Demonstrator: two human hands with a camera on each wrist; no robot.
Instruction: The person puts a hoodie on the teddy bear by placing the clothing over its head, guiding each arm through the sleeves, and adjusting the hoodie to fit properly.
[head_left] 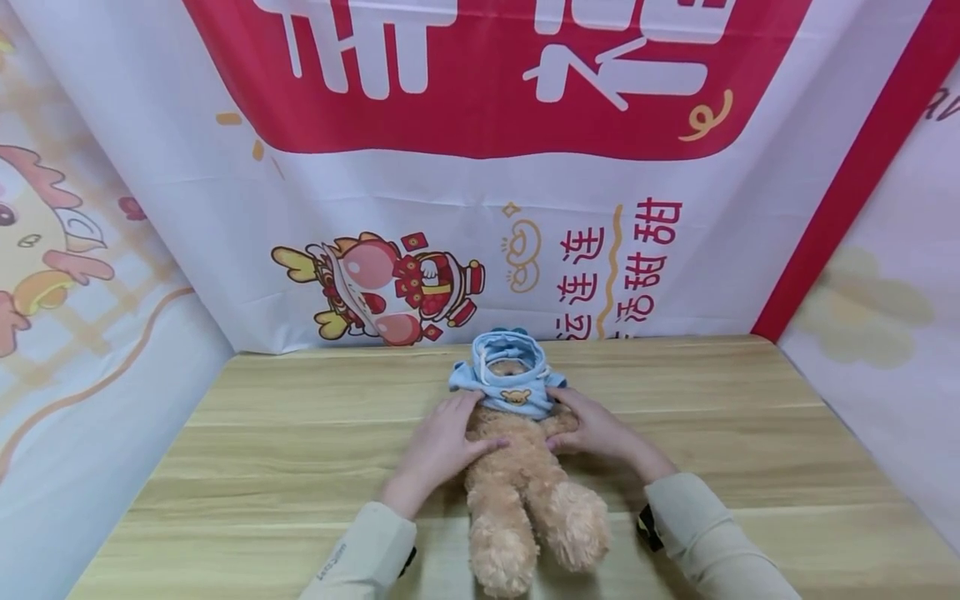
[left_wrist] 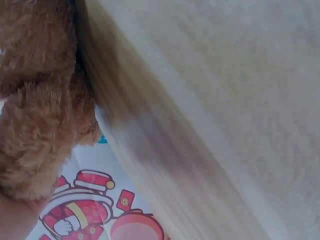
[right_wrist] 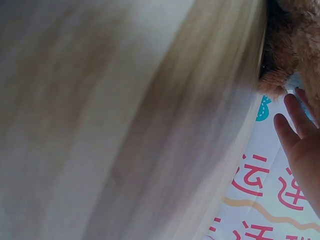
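Observation:
A tan plush teddy bear [head_left: 504,492] lies on its back on the wooden table, legs toward me. Its head is mostly hidden inside a light blue hoodie [head_left: 491,392] with a bear patch and white drawstring, bunched over the upper body. Along the bear's left side in the head view, my left hand [head_left: 442,446] holds the body, thumb across the belly. My right hand [head_left: 600,429] is at the opposite side, its thumb at the body and fingers by the hoodie's hem and the bear's arm. Straight, spread fingers [right_wrist: 299,117] show in the right wrist view.
The wood-grain table [head_left: 300,433] extends on both sides of the bear. Behind it hangs a white banner [head_left: 450,192] with red printing and a cartoon figure. Printed cloths hang at the left [head_left: 112,333] and right [head_left: 885,333] of the table.

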